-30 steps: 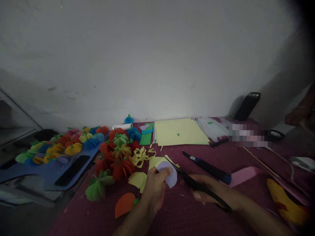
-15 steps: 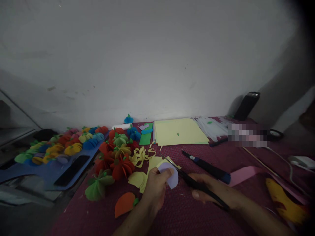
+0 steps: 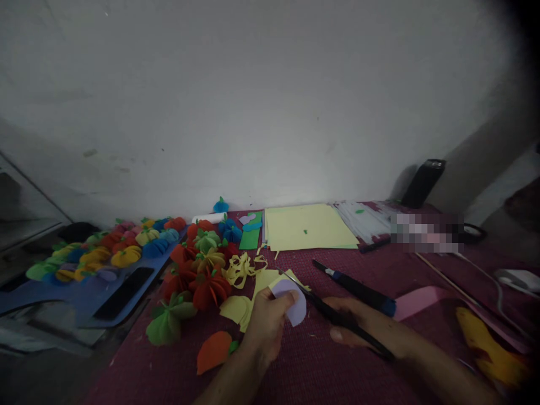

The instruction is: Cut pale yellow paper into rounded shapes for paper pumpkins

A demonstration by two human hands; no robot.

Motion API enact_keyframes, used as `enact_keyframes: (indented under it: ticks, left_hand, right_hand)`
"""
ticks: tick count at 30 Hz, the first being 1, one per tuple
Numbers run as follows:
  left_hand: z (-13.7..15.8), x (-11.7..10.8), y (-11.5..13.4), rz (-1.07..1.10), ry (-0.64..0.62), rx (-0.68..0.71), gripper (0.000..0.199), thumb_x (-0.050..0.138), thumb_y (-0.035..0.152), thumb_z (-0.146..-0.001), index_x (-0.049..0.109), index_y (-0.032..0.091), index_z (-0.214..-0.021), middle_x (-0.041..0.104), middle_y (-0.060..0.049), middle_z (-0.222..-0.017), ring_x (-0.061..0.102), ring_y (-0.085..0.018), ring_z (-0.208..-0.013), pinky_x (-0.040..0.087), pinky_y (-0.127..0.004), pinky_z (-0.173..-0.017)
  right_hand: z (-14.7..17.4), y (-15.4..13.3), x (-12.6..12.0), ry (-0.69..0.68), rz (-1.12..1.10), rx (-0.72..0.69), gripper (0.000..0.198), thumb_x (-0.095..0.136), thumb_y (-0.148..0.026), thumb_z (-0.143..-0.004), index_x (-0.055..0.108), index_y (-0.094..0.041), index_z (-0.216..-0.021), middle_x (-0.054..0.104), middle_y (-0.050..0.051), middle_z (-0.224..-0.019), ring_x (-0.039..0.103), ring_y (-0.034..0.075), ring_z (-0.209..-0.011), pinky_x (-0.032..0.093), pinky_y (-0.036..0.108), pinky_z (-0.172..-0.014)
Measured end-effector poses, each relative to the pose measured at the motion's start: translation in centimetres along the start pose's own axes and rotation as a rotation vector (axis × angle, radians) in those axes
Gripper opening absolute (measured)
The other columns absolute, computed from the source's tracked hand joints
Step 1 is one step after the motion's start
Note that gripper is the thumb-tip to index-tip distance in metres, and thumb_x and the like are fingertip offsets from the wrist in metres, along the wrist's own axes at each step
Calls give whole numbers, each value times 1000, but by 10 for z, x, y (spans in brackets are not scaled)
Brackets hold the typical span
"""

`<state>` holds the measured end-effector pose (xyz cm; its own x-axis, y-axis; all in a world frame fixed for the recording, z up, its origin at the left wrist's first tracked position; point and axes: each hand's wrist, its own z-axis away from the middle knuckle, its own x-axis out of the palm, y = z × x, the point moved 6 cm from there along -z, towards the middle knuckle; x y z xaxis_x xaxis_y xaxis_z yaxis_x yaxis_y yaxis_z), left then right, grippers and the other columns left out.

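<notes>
My left hand [image 3: 270,315] pinches a rounded piece of light purple paper [image 3: 298,306] between thumb and fingers. Black-handled scissors [image 3: 323,308] are gripped in my right hand [image 3: 358,320]. Their thin blades reach up and left, passing beside the top edge of the purple paper. Just left of my left hand lie cut yellow paper pieces [image 3: 236,310] and curled yellow scraps [image 3: 242,270]. Closer to me, an orange paper shape [image 3: 213,351] with a green bit rests on the dark red table cover.
Folded paper pumpkins [image 3: 206,284] crowd the table's left side; more sit on a blue stool-like surface [image 3: 80,304] beside a black phone [image 3: 124,293]. Yellow sheets [image 3: 312,228] lie by the wall. To the right are a utility knife [image 3: 363,289], pink strip [image 3: 422,301], yellow object [image 3: 485,343] and black bottle [image 3: 423,183].
</notes>
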<state>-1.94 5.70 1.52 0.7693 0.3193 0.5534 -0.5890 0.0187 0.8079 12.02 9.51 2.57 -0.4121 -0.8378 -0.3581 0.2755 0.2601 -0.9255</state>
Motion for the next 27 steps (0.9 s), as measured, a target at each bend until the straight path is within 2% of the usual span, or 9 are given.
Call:
enact_keyframes:
  ticks: [6,12,18,27]
  left_hand:
    - [-1,-1,-2,-7,6,-7,14,69,19,-55,62,12,-65,61,-1,-58,53,-12,-51,39,-23,-54]
    - [-1,0,-3,8,-4,-20,14,69,18,-56,62,12,-66,62,-2,-59,54,-12,-51,39,-23,-53]
    - [-1,0,-3,27,-4,-12,11,67,15,-58,62,11,-68,60,-2,-59,54,-12,-52,40,-24,-55]
    - [-2,-2,-2,22,0,4,11,68,16,-58,63,12,-66,60,-1,-58,53,-11,-52,40,-24,-55]
  right_hand:
    - [0,-2,2,-20,-3,-12,44,53,-49,-73,54,-15,-101,50,3,-84,46,16,-75,40,25,-64]
    - [-1,4,4,-49,-24,-10,40,52,-46,-75,53,-15,-99,45,0,-75,40,11,-63,35,20,-54]
    - [-1,-1,3,-23,-11,-26,40,54,-46,-74,53,-15,-99,47,2,-81,43,14,-71,37,22,-61]
    - [-2,0,5,-59,-52,-35,38,53,-44,-75,53,-14,-97,37,-2,-69,32,8,-59,29,18,-49]
